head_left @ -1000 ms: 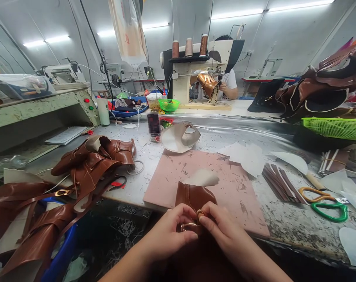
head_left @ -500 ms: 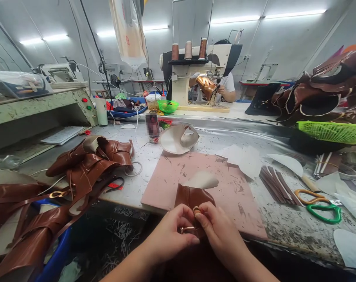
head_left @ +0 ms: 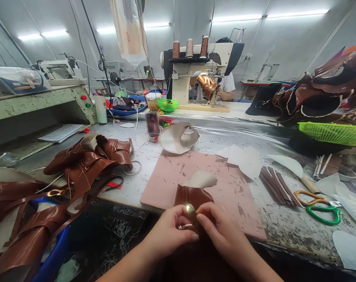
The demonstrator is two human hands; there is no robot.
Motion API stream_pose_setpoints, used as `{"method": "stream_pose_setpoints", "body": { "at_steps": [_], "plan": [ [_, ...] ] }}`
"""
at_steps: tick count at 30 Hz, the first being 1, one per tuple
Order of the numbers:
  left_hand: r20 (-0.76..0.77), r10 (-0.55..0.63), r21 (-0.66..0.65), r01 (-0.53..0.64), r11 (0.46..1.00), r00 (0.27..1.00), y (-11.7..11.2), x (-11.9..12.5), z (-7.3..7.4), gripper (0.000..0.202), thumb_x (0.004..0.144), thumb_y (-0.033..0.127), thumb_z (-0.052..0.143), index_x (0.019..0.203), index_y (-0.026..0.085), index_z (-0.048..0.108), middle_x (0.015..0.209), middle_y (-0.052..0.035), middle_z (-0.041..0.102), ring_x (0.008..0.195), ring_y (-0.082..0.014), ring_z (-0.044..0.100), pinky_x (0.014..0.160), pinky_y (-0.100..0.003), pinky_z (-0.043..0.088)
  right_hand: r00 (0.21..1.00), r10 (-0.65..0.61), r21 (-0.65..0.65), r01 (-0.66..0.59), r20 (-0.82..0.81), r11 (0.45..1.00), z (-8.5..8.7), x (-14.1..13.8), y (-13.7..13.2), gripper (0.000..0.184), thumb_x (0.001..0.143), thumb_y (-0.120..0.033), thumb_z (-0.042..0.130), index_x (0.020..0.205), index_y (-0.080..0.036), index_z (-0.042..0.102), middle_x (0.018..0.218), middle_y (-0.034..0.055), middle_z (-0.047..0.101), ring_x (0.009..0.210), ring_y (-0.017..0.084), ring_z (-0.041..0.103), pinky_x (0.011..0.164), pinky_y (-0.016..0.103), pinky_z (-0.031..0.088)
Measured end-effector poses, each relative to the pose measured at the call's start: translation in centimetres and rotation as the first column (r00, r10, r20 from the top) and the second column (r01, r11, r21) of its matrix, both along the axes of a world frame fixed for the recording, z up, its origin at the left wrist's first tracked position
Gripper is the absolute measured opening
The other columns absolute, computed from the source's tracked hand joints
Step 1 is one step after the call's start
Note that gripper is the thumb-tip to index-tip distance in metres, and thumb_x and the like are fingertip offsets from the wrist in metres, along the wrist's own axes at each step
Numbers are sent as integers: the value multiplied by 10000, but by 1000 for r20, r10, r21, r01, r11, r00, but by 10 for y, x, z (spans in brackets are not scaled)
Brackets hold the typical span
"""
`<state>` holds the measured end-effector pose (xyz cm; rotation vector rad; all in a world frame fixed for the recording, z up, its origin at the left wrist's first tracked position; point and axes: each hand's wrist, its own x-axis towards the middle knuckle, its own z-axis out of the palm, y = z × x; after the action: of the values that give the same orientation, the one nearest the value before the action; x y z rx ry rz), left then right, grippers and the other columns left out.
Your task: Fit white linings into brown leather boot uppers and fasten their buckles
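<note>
A brown leather boot upper (head_left: 192, 195) with a pale lining flap (head_left: 202, 179) lies over the front edge of the pink board (head_left: 163, 178), its lower part down toward my lap. My left hand (head_left: 169, 229) is closed around a gold-coloured buckle (head_left: 190, 209) at the leather. A second bit of gold metal (head_left: 186, 226) shows between its thumb and forefinger. Close beside it, the fingers of my right hand (head_left: 223, 227) are pinched together near the buckle. What lies between those fingertips is mostly hidden.
Brown boot uppers (head_left: 90, 160) are heaped at left, some over a blue bin (head_left: 59, 250). Right of the board lie leather strips (head_left: 277, 186) and scissors (head_left: 323, 213). A pale-lined piece (head_left: 178, 139) sits behind it. Beyond stands a sewing machine (head_left: 180, 84), with a person partly hidden behind.
The gold buckle has turned and its bright face now shows. My right fingertips have moved slightly off it, downward. My left hand stays nearly in place.
</note>
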<state>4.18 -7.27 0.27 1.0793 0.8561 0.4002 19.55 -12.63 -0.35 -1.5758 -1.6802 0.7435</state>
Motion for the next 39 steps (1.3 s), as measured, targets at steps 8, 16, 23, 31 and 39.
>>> {"method": "stream_pose_setpoints", "body": {
  "at_steps": [8,16,23,31,39],
  "plan": [
    [85,-101,100,92,991,991,1,-7,6,210,593,147,638,787,151,559,787,9,582,781,-144,523,737,-257,370,968,145,-273,-199,-205,941,12,17,-4,210,746,-152,469,924,-245,529,843,-2,590,847,194,520,776,347,415],
    [-103,-60,274,86,958,993,-6,-2,1,195,619,142,620,776,173,509,702,29,545,677,-126,493,620,-227,361,987,28,-262,-70,-158,962,7,7,-3,141,793,-300,489,829,-222,600,779,18,622,814,223,524,747,367,409],
    [-187,-58,264,107,959,981,-6,-5,0,273,603,105,629,813,194,478,631,63,522,622,-102,471,573,-200,335,996,11,-145,2,91,989,2,-2,1,272,883,-347,347,683,-220,480,676,27,590,688,209,487,621,328,399],
    [-89,-26,104,35,994,996,-3,-4,-4,268,574,164,659,749,167,456,610,55,497,575,-79,425,545,-193,304,993,66,-12,-65,101,998,-2,-4,-1,204,884,-313,385,751,-234,518,705,3,623,676,191,514,621,307,397],
    [204,58,-71,-45,996,977,-5,-4,-4,356,468,287,818,737,122,653,653,6,588,623,-96,503,621,-211,369,997,-45,356,18,68,934,-24,-14,2,186,922,-317,348,885,-230,508,647,-13,628,550,151,559,664,338,385]
  ]
}}
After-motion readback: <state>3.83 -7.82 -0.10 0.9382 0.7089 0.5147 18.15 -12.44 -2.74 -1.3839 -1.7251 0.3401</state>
